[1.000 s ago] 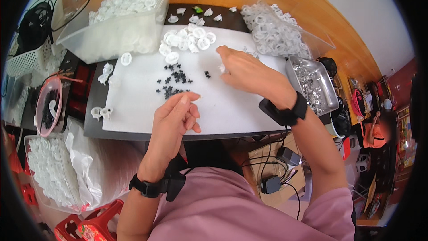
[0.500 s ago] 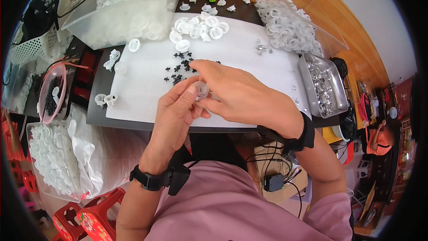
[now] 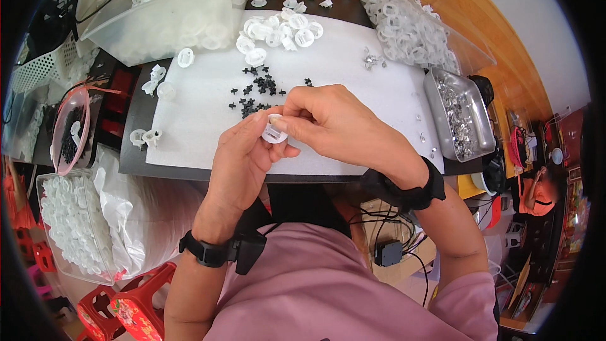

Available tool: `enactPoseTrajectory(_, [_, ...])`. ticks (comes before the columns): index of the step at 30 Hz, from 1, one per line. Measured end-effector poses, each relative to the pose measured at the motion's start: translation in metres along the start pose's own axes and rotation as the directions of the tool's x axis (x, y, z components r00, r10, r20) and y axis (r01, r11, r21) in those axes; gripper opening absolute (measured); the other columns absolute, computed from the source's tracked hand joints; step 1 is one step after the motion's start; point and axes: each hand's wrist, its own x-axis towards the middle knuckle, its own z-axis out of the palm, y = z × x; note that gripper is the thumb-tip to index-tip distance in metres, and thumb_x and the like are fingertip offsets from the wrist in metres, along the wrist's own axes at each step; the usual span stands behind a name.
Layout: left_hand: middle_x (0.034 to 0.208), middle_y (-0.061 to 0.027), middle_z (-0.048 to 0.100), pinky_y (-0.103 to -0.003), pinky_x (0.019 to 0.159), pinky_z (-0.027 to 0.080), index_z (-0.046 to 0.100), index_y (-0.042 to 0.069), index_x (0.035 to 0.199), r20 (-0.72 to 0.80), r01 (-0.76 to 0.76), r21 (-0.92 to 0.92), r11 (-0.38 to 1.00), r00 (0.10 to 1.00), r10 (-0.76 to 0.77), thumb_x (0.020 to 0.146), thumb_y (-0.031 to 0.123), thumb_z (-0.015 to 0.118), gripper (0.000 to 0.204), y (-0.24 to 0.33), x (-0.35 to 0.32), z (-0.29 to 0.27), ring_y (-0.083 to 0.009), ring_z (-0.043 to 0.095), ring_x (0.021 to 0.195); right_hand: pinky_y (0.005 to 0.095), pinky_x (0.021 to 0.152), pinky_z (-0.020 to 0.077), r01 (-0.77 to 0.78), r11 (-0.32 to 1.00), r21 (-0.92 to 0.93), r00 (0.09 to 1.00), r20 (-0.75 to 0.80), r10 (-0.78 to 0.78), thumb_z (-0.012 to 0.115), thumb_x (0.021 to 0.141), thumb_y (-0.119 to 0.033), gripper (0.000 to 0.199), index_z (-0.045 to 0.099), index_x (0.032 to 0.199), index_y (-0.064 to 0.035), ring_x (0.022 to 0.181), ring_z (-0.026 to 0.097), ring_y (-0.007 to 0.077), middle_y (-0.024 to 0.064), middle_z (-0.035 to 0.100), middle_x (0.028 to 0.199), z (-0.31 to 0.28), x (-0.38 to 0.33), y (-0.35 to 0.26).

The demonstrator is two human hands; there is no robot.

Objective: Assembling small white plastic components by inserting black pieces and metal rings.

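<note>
A white round plastic part (image 3: 274,134) with slots in its face is held over the near middle of the white mat (image 3: 372,107). My left hand (image 3: 243,155) grips its left edge between thumb and fingers. From the right, my right hand (image 3: 331,120) rests its thumb on the part's upper face, its index finger bent close by; whether it pinches a small piece there is hidden. Just beyond the hands lie several small black cross-shaped pieces (image 3: 265,82). Farther back is a pile of similar white round parts (image 3: 273,38).
A large clear bin (image 3: 120,47) of white parts stands back left, another clear bin (image 3: 467,53) back right. A metal tray (image 3: 485,120) of small metal pieces sits at the right edge. Loose white parts (image 3: 151,137) lie at left. Red stools (image 3: 142,309) stand below.
The white part has turned, and its slotted face now shows more fully. My right thumb has moved from beside the part onto its upper face.
</note>
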Motion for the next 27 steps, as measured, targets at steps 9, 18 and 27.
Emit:
enactPoseTrajectory(9, [0.097,-0.0073,0.059,-0.037,0.084,0.054,0.050,-0.009,0.124,0.145,-0.005,0.059,0.998,0.989,-0.003,0.100,0.022,0.041,0.041,0.001,-0.001,0.001,-0.0102,0.054,0.077,0.0239,0.052,0.0370,-0.033,0.922,0.386,0.996,-0.064,0.063,0.062,0.090,-0.015,0.021,0.059,0.077,0.0011,0.061,0.045,0.0053,-0.0004,0.056,0.067,0.009,0.000,0.028])
enactPoseTrajectory(18, [0.105,-0.0086,0.058,-0.038,0.085,0.053,0.049,-0.004,0.127,0.159,-0.074,0.140,0.987,0.986,0.051,0.101,0.026,0.041,0.040,-0.005,-0.002,-0.002,-0.0113,0.055,0.083,0.0238,0.049,0.0343,-0.080,0.938,0.338,0.988,-0.098,0.120,0.062,0.092,-0.019,0.025,0.057,0.075,0.0000,0.058,0.040,0.0049,-0.0027,0.050,0.062,0.012,-0.006,0.020])
enactPoseTrajectory(27, [0.103,-0.0116,0.060,-0.039,0.083,0.053,0.052,-0.003,0.119,0.105,-0.053,0.135,0.990,0.994,0.039,0.100,0.025,0.041,0.036,-0.003,-0.002,-0.001,-0.0159,0.059,0.090,0.0251,0.049,0.0371,-0.047,0.966,0.255,0.997,-0.048,0.061,0.059,0.092,-0.017,0.021,0.058,0.080,0.0007,0.057,0.044,0.0074,0.0015,0.054,0.062,0.008,-0.010,0.019])
